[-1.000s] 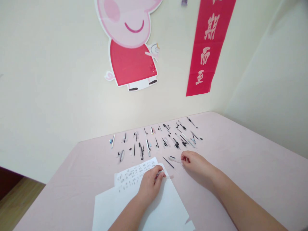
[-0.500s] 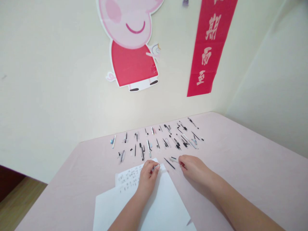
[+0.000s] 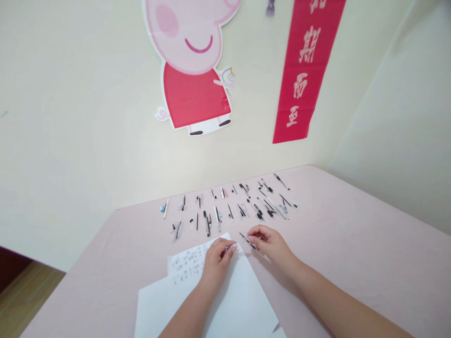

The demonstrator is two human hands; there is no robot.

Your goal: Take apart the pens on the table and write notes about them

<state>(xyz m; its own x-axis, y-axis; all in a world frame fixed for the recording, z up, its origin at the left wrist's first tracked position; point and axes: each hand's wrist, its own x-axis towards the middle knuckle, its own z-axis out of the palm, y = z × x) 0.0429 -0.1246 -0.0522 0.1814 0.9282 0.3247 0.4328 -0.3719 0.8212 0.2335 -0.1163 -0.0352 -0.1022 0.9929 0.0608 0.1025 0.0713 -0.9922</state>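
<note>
The left hand [image 3: 216, 258], over the paper [image 3: 243, 293], pinches a mostly hidden small piece, its slimness presumably demanding fingertips. The right hand [image 3: 273, 244] curls at a dark rod [image 3: 243, 235] beside the paper; grip cannot be told. Spacing apparently separates the pen parts [image 3: 207, 223].

Up on the cream wall [image 3: 88, 117] there's a cartoon pig [image 3: 195, 96] in a red dress, smiling away. To its right hangs a red banner [image 3: 307, 69] with pale lettering, and between them, higher up, something small and purple [image 3: 270, 8]. The table [image 3: 352, 234] is pale pink; brown floor [image 3: 26, 295] shows at lower left.
</note>
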